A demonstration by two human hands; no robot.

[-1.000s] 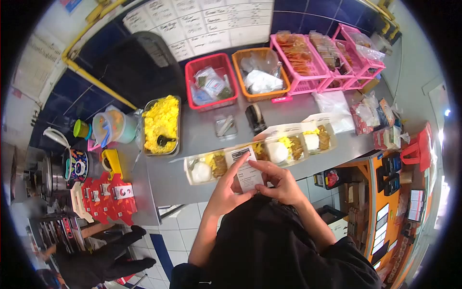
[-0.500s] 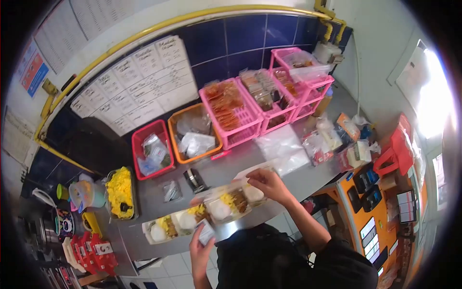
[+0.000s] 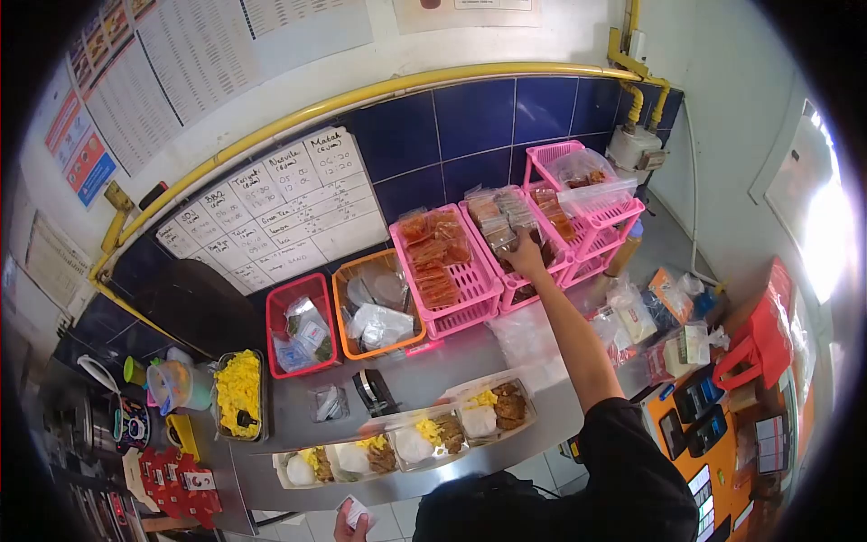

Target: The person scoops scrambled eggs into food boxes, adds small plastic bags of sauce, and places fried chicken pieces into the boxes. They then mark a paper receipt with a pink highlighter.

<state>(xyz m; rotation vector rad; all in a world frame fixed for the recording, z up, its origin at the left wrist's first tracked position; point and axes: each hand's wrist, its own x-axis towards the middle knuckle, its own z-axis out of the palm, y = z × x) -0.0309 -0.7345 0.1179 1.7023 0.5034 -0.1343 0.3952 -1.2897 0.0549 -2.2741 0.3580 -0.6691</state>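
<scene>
At the bottom edge, my left hand [image 3: 345, 524] is closed around a small white packet [image 3: 359, 511]. My right hand [image 3: 524, 253] reaches into the middle pink basket [image 3: 533, 275], its fingers down among small clear packets [image 3: 492, 215]. Whether those fingers grip a packet is hidden. Along the counter's front edge stands a row of several open paper boxes [image 3: 433, 463], each with white rice, yellow scrambled egg and brown meat. A black tape dispenser [image 3: 375, 392] and a small clear bag [image 3: 329, 403] lie behind the boxes.
A metal tray of yellow egg [image 3: 238, 393] stands at the left. Behind are a red basket [image 3: 302, 325], an orange basket [image 3: 381, 307] and a pink basket of orange-red packets [image 3: 447, 262]. Clear plastic bags [image 3: 528, 345] lie under my right forearm.
My right hand has moved from the rightmost food box up into the middle pink basket. My left hand, with the white packet, is lower in view. The view has tilted upward.
</scene>
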